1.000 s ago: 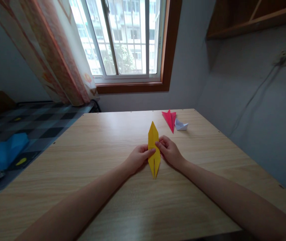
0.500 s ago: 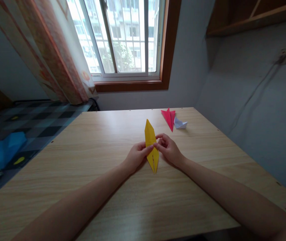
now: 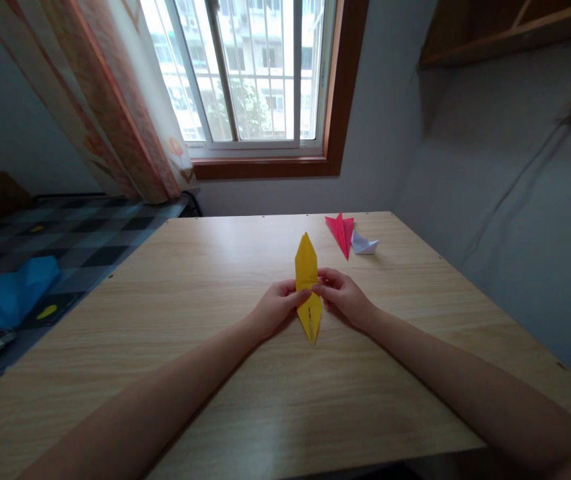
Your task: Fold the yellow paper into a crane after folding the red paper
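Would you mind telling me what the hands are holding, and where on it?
Both hands, left and right, pinch the folded yellow paper at its middle, one on each side edge.

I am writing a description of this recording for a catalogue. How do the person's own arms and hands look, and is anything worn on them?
Both forearms are bare as far as the picture shows: no sleeve is in view. The left hand and the right hand wear no gloves, and no ring, watch or bracelet can be seen on the fingers or wrists. No marks or bandages are visible. The fingernails are too small to judge.
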`<state>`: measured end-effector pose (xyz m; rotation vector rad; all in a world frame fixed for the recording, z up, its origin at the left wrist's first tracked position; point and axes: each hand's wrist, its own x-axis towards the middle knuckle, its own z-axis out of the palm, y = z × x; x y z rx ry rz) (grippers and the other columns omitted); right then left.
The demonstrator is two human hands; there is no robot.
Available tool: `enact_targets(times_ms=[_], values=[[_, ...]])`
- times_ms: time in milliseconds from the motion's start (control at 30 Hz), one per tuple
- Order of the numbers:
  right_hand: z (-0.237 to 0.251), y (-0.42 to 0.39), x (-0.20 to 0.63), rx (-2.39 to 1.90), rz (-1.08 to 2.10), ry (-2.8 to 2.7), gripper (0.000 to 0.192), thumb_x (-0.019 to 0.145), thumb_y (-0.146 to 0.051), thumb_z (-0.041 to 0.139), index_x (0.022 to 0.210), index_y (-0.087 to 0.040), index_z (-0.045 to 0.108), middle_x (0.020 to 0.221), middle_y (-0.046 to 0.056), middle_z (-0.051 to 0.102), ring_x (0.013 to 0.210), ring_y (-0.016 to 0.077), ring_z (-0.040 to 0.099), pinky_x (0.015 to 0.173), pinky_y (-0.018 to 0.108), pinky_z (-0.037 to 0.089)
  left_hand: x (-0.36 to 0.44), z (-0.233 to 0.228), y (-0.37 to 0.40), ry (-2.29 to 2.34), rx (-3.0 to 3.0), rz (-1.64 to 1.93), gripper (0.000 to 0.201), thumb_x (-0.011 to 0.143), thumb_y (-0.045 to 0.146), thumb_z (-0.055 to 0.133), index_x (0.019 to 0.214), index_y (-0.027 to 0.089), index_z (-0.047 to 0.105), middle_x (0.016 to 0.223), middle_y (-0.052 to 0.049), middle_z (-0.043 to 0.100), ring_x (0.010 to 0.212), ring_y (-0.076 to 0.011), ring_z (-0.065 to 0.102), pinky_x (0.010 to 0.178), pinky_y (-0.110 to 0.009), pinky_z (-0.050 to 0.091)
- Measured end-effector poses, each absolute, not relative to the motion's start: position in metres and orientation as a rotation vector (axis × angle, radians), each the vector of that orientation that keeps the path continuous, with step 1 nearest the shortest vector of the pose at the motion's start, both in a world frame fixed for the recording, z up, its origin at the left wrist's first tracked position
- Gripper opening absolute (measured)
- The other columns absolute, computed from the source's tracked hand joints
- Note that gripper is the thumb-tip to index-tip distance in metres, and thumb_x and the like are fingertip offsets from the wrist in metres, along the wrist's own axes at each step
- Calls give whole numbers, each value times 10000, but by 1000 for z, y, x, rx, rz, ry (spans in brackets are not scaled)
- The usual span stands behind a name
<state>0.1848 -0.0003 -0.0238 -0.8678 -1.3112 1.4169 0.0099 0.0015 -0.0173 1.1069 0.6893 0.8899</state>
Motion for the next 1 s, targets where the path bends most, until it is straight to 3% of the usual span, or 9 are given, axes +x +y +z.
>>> enact_targets(times_ms=[300,433,700,1000], values=[[-20,-2,186,-834,1335,-1405,293,709,-403,783,909,-199,717,711,-13,564,607,115,442,535,257,334,7,-17,2,671,1045,850,413,676,346,863,991,100,757,944,-113,741,818,-183,650,757,-277,485],[-25,1,188,-843,1245,-1468,214,747,-377,750,869,-206,708,711,-12,558,621,125,464,544,258,364,3,-15,4,667,964,818,311,697,260,828,957,108,747,934,-110,736,806,-181,665,734,-277,522],[-25,3,194,-791,934,-1741,210,870,-259,594,1024,-230,735,934,47,653,883,189,588,782,331,460,-3,-9,7,675,914,787,225,796,120,664,1014,112,721,1003,-123,731,852,-190,694,756,-283,568],[-16,-4,197,-800,715,-1936,328,871,-116,471,1076,-194,715,859,37,582,786,161,543,708,293,439,-3,-5,9,653,884,727,302,761,75,561,1028,82,702,977,-129,738,807,-175,694,707,-249,575]])
